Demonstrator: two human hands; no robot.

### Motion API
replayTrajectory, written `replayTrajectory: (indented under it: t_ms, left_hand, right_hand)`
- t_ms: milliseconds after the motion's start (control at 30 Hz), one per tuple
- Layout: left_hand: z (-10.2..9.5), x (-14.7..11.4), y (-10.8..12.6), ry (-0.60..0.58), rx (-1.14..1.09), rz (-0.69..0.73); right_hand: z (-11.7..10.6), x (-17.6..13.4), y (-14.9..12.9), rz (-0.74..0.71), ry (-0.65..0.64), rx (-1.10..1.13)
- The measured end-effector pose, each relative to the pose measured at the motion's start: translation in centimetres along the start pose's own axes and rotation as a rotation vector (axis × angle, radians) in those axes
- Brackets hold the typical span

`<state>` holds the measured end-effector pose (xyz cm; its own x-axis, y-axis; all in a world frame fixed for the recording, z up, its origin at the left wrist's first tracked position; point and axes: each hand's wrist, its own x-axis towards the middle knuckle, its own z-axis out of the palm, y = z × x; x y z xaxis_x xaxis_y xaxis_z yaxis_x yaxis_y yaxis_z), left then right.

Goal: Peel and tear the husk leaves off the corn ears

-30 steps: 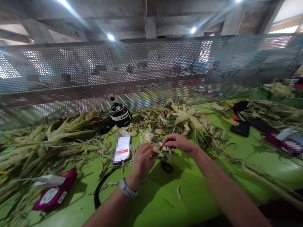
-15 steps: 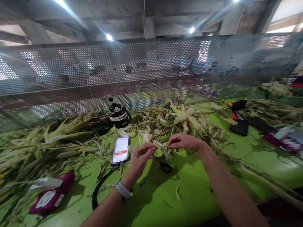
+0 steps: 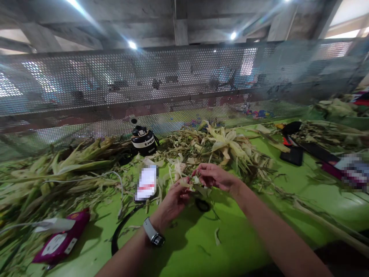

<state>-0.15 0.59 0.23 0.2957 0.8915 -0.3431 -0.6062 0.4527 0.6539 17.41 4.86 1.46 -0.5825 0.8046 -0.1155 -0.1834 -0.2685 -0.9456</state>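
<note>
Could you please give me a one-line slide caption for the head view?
Both hands, left and right, pinch a husk piece above a green table strewn with husks.

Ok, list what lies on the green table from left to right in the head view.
Magenta pouch → phone with the blurred screen → left hand → right hand, both pinching a pale husk piece → black phone → blurred package.

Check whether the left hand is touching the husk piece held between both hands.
Touching. The head view shows the left hand with fingertips pinched on the pale husk piece, and no gap visible between them.
</note>
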Motion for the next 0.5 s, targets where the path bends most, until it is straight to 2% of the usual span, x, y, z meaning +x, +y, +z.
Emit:
replayTrajectory:
  t_ms: [167, 267, 500]
  left_hand:
    - [0.0, 0.2, 0.3, 0.061, -0.049, 0.006]
    - [0.2, 0.3, 0.5, 0.061, -0.083, -0.001]
    - [0.0, 0.5, 0.5, 0.035, -0.103, -0.014]
  right_hand:
    - [1.4, 1.0, 1.6, 0.028, -0.029, 0.297]
    - [1.8, 0.9, 1.6, 0.071, -0.052, 0.298]
    - [2.1, 0.2, 0.9, 0.063, -0.045, 0.223]
